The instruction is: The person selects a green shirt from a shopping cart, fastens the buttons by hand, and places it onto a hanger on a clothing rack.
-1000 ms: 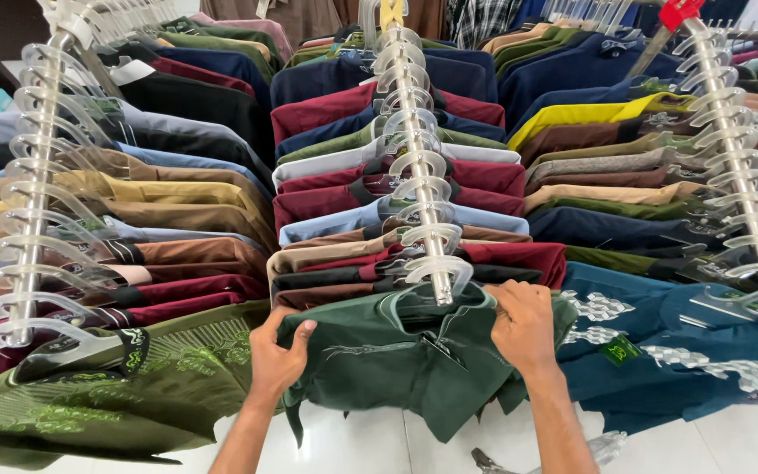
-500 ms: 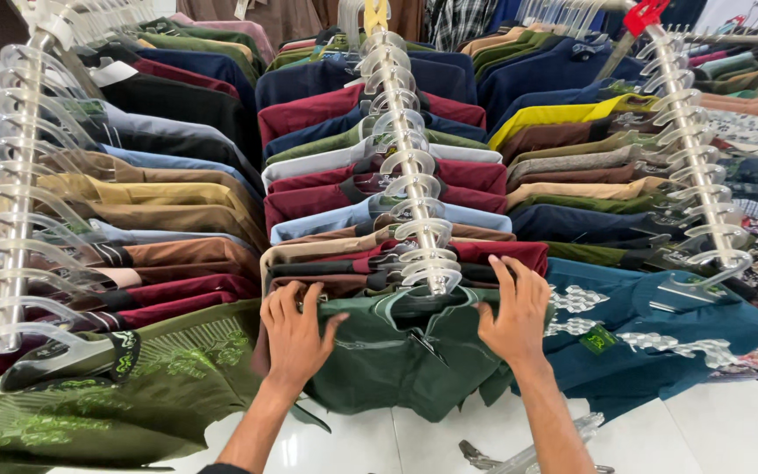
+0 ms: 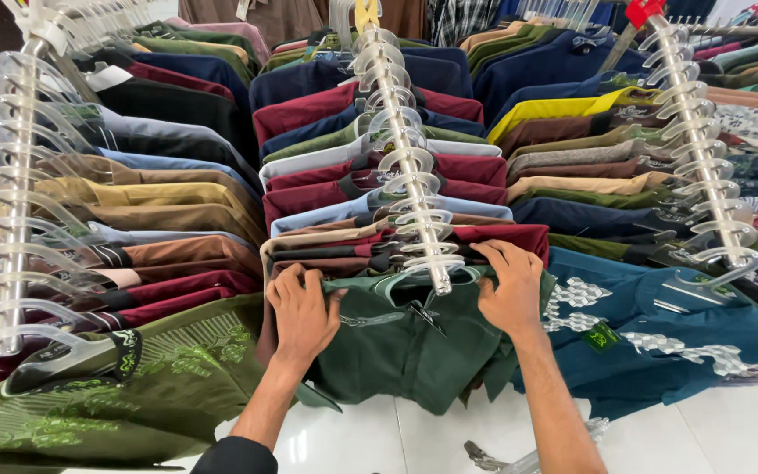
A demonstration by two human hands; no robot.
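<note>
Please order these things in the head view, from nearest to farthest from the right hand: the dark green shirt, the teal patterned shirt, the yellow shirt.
1. Dark green shirt: under the right hand, touching it.
2. Teal patterned shirt: just to its right, at the front of the next row.
3. Yellow shirt: far up the right row.

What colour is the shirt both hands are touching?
Dark green shirt, seen in the head view.
</note>
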